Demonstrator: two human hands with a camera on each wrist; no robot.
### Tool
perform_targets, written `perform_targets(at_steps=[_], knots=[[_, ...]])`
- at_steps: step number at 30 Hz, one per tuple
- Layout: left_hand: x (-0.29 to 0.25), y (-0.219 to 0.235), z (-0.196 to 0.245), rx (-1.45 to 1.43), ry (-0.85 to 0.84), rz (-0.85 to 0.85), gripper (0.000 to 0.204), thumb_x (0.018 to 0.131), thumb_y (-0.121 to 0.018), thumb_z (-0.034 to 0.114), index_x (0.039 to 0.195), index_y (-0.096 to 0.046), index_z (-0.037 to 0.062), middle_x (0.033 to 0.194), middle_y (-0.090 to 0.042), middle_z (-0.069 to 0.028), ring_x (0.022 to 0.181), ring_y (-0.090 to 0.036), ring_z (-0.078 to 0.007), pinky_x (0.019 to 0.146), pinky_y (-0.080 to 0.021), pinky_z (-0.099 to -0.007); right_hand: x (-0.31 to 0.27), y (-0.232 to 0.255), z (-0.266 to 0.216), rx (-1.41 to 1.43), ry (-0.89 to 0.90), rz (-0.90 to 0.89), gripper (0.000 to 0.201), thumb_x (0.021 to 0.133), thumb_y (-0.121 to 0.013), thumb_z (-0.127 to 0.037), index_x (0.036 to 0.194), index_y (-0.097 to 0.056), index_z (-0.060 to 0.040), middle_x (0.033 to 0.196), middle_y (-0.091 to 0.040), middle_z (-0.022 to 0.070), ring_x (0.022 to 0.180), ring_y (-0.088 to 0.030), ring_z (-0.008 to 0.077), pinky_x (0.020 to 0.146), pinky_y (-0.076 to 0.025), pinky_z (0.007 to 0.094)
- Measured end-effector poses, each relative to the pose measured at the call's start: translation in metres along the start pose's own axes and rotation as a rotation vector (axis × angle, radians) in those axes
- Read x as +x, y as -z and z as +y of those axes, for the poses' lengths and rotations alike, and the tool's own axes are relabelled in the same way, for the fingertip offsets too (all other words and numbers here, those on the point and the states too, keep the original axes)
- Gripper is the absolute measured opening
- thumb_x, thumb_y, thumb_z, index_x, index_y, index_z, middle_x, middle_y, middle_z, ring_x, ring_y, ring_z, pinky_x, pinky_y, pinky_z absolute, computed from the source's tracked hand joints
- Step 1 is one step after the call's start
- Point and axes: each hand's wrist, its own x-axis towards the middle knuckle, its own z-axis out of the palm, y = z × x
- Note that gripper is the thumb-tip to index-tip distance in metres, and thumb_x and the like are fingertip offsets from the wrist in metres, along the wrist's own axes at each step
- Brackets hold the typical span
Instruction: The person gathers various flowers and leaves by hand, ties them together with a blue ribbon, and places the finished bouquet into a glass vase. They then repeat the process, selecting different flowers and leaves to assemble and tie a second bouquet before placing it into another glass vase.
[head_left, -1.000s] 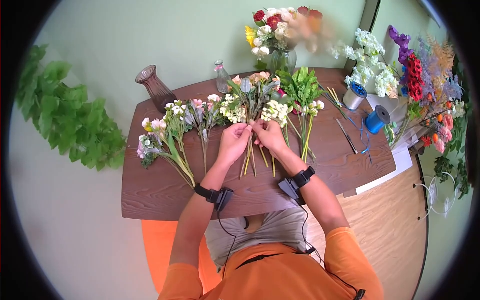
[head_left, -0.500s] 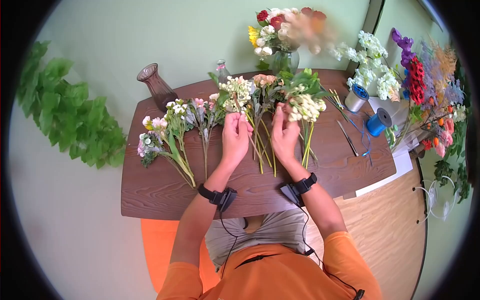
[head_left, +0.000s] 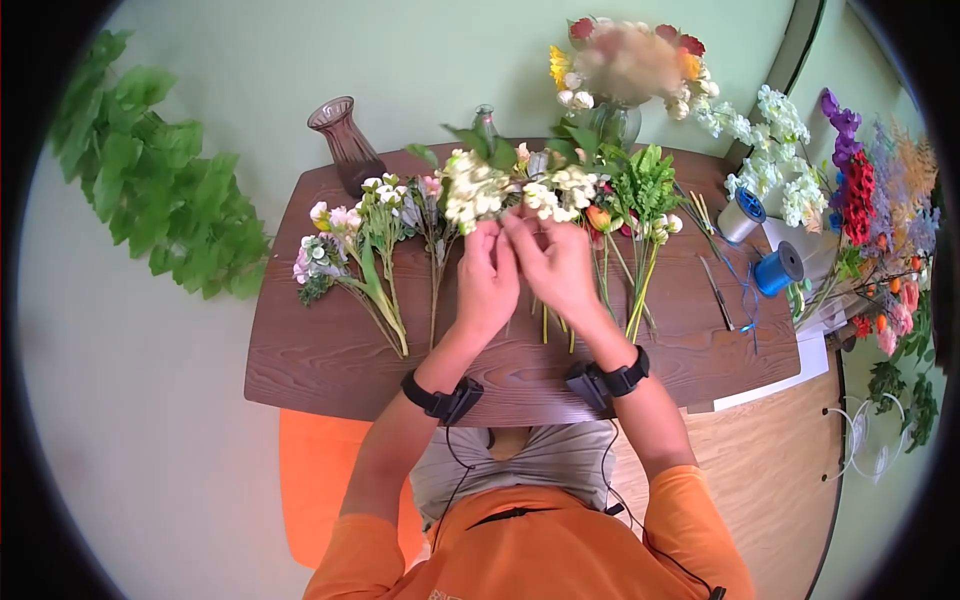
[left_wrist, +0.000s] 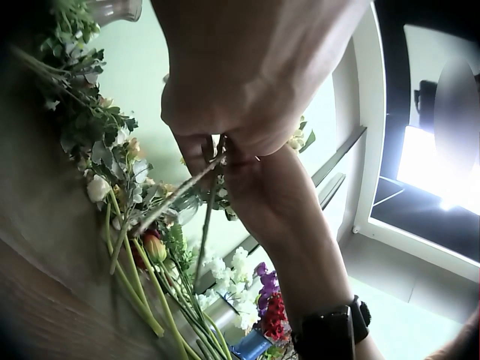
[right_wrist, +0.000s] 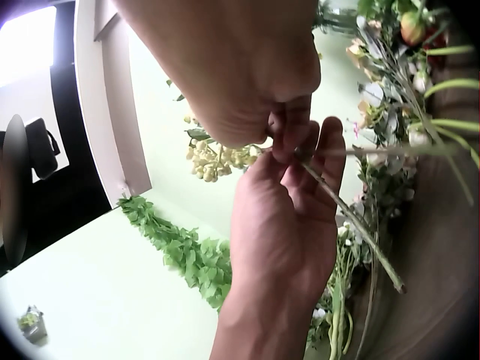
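Fingers of the left hand [head_left: 487, 285] and right hand [head_left: 558, 268] meet above the middle of the table. Each hand pinches a sprig's stem, with one cream-white flower cluster [head_left: 475, 190] above the left fingers and another cluster [head_left: 562, 192] above the right. Two stems [left_wrist: 180, 193] cross and hang below the joined fingertips in the left wrist view. Seen from the right wrist, a brown stem [right_wrist: 360, 229] slants down from the left hand [right_wrist: 277, 232], whose palm is partly turned up. The right hand [right_wrist: 247, 82] covers part of the grip.
Mixed flower stems [head_left: 370, 245] lie left of the hands; leafy green stems [head_left: 640, 190] lie right. A purple glass vase [head_left: 347, 145] and a filled glass vase [head_left: 620, 125] stand behind. Ribbon spools [head_left: 778, 268] and a thin tool [head_left: 717, 292] are at the right.
The hands were apart with a sprig each half a second ago; now their fingers meet and the two clusters are closer together. The head view has shifted.
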Motion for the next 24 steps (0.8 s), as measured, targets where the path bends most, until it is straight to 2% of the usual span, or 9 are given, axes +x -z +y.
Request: perform_targets(at_steps=[4, 5, 8, 11, 12, 16, 19, 21, 24], knots=[[-0.010, 0.024, 0.000, -0.043, 0.193, 0.034, 0.018, 0.108, -0.046, 0.011, 0.119, -0.048, -0.0026, 0.102, -0.069, -0.0182, 0.094, -0.069, -0.0200, 0.081, -0.054, -0.0330, -0.007, -0.033, 0.002, 0.131, 0.027, 0.003, 0.020, 0.095, -0.068, -0.015, 0.101, -0.073, 0.0043, 0.075, -0.071, 0.0194, 0.063, -0.069, 0.0270, 0.060, -0.053, 0.0360], [-0.012, 0.029, 0.000, 0.000, 0.201, 0.040, 0.018, 0.108, -0.046, 0.011, 0.119, -0.048, -0.0025, 0.104, -0.068, -0.0173, 0.096, -0.068, -0.0190, 0.081, -0.054, -0.0327, -0.008, -0.037, 0.002, 0.143, -0.084, -0.071, 0.025, 0.097, -0.069, -0.017, 0.109, -0.072, 0.0046, 0.087, -0.076, 0.0173, 0.077, -0.073, 0.0161, 0.068, -0.058, 0.0306], [-0.016, 0.040, -0.018, -0.113, 0.221, 0.133, 0.020, 0.110, -0.048, 0.018, 0.122, -0.048, 0.0018, 0.110, -0.064, -0.0102, 0.097, -0.064, -0.0155, 0.081, -0.055, -0.0303, -0.008, -0.048, 0.002, 0.072, 0.055, -0.072, 0.032, 0.094, -0.073, -0.023, 0.110, -0.072, 0.0050, 0.091, -0.073, 0.0172, 0.075, -0.070, 0.0189, 0.069, -0.056, 0.0320], [-0.007, 0.068, -0.020, -0.265, 0.368, 0.240, 0.019, 0.109, -0.051, 0.023, 0.118, -0.049, 0.0062, 0.091, -0.057, 0.0008, 0.071, -0.055, -0.0043, 0.055, -0.046, -0.0202, -0.014, -0.034, -0.017, 0.070, 0.097, -0.090, 0.033, 0.089, -0.079, -0.023, 0.107, -0.073, 0.0038, 0.093, -0.070, 0.0143, 0.068, -0.065, 0.0192, 0.063, -0.052, 0.0315], [0.000, 0.077, -0.005, -0.230, 0.382, 0.229, 0.020, 0.110, -0.049, 0.026, 0.118, -0.049, 0.0082, 0.085, -0.052, 0.0026, 0.056, -0.044, -0.0016, 0.043, -0.033, -0.0185, -0.017, -0.022, -0.023, 0.048, 0.069, -0.096, 0.031, 0.089, -0.080, -0.022, 0.106, -0.074, 0.0028, 0.091, -0.070, 0.0134, 0.068, -0.065, 0.0189, 0.062, -0.052, 0.0314], [0.022, 0.125, -0.007, -0.210, 0.387, 0.231, 0.020, 0.110, -0.047, 0.024, 0.123, -0.047, 0.0086, 0.080, -0.047, 0.0031, 0.053, -0.039, -0.0022, 0.041, -0.030, -0.0190, -0.032, 0.047, -0.002, -0.237, 0.041, -0.014, 0.031, 0.089, -0.078, -0.030, 0.095, -0.074, 0.0004, 0.087, -0.073, 0.0173, 0.076, -0.071, 0.0330, 0.069, -0.057, 0.0401], [0.024, 0.156, -0.034, -0.054, 0.366, 0.163, 0.027, 0.108, -0.050, 0.023, 0.128, -0.051, 0.0038, 0.088, -0.054, 0.0008, 0.060, -0.048, -0.0045, 0.049, -0.039, -0.0205, -0.040, 0.109, 0.036, -0.543, -0.084, 0.123, 0.032, 0.089, -0.078, -0.032, 0.087, -0.074, -0.0008, 0.080, -0.072, 0.0188, 0.070, -0.071, 0.0358, 0.065, -0.056, 0.0431], [0.020, 0.174, -0.061, 0.483, 0.319, -0.093, 0.035, 0.105, -0.058, 0.023, 0.129, -0.057, -0.0029, 0.102, -0.061, -0.0046, 0.072, -0.058, -0.0099, 0.063, -0.048, -0.0248, -0.044, 0.145, 0.056, -0.743, -0.207, 0.107, 0.032, 0.090, -0.077, -0.033, 0.086, -0.074, -0.0017, 0.073, -0.070, 0.0194, 0.069, -0.070, 0.0377, 0.064, -0.056, 0.0448], [0.012, 0.151, -0.015, 0.802, 0.127, -0.086, 0.037, 0.097, -0.067, 0.020, 0.123, -0.062, -0.0058, 0.120, -0.060, -0.0175, 0.100, -0.062, -0.0279, 0.087, -0.049, -0.0364, -0.046, 0.165, 0.069, -0.782, -0.328, 0.041, 0.047, 0.087, -0.077, -0.046, 0.087, -0.075, 0.0004, 0.073, -0.070, 0.0232, 0.071, -0.070, 0.0410, 0.067, -0.057, 0.0471]])
